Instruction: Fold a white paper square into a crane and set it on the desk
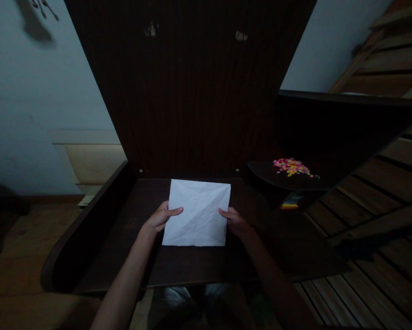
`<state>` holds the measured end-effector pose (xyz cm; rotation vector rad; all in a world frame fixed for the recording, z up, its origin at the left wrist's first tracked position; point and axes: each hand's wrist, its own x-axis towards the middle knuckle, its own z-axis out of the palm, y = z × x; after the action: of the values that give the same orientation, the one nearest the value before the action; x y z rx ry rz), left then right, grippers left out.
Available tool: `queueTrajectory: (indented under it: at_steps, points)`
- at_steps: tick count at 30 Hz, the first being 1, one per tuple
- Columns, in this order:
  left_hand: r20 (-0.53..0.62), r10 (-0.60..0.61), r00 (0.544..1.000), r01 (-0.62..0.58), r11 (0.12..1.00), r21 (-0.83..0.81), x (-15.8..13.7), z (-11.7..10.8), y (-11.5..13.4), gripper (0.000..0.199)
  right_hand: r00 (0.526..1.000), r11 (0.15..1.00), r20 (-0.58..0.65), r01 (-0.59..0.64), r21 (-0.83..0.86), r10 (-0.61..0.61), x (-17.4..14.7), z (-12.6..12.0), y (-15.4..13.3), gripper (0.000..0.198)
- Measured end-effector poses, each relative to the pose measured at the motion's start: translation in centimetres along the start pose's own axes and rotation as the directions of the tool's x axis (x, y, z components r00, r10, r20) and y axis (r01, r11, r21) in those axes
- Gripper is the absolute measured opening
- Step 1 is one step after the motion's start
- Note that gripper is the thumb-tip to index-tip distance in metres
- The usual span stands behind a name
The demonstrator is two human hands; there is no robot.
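Out on the left, the dark raised side (pixel 85 231) of the desk (pixel 199 268) slopes towards you; then comes your left hand (pixel 159 217), gripping the left edge of the white paper (pixel 198 217), thumb on top. There's the paper, creased, squarish, held in front of you over the desktop! Your right hand (pixel 237 222) pinches its right edge, thumb on top too. Further right, little bright pieces (pixel 293 167) lie heaped on a curved shelf (pixel 263 172), with wooden slats (pixel 386 188) beyond.

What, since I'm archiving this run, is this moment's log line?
left grip: holds white paper by left edge; right grip: holds right edge; colorful bits: on shelf
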<state>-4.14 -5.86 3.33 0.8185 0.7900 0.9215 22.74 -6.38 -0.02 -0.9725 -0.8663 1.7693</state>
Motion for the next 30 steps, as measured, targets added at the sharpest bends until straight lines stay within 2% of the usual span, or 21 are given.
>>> queueTrajectory:
  at_steps: [5,7,10,13,17,20,22,25,30]
  points:
    - [-0.015,0.026,1.000,-0.026,0.999,-0.025,-0.6,0.2,0.2,0.042,0.984,0.992,0.174,0.066,-0.104,-0.047,-1.3,-0.6,-0.3,0.035]
    - [-0.012,0.044,0.999,-0.045,0.998,-0.033,-0.9,0.5,0.3,0.041,0.978,0.991,0.195,0.091,-0.102,-0.069,-1.6,-0.7,-0.3,0.038]
    - [-0.007,0.033,0.999,-0.033,0.999,-0.002,-1.2,1.1,0.7,0.039,0.983,0.991,0.153,0.110,-0.077,-0.098,-1.8,-0.8,-0.6,0.036]
    - [-0.051,0.020,0.998,-0.018,0.999,0.040,-1.2,1.8,1.1,0.040,0.993,0.992,0.045,0.111,-0.059,-0.109,-1.8,-0.5,-1.1,0.032]
    - [-0.178,0.030,0.984,-0.012,0.995,0.101,-0.8,2.7,0.7,0.040,0.991,0.992,-0.060,0.112,-0.062,-0.116,-1.6,0.2,-1.4,0.029]
    - [-0.305,0.087,0.948,-0.013,0.971,0.238,-0.6,3.2,0.1,0.036,0.989,0.993,-0.103,0.102,-0.064,-0.108,-1.4,0.5,-1.2,0.029]
    - [-0.345,0.139,0.928,-0.020,0.945,0.326,-0.6,3.4,-0.3,0.037,0.990,0.995,-0.111,0.083,-0.061,-0.090,-1.4,0.4,-1.0,0.027]
    - [-0.311,0.180,0.933,-0.066,0.936,0.346,-0.7,3.3,-0.7,0.041,0.995,0.998,-0.087,0.038,-0.047,-0.042,-1.5,0.2,-1.0,0.025]
    - [-0.268,0.193,0.944,-0.121,0.958,0.261,-1.0,3.0,-1.0,0.044,0.999,1.000,-0.040,0.000,0.027,0.001,-1.8,0.2,-1.0,0.030]
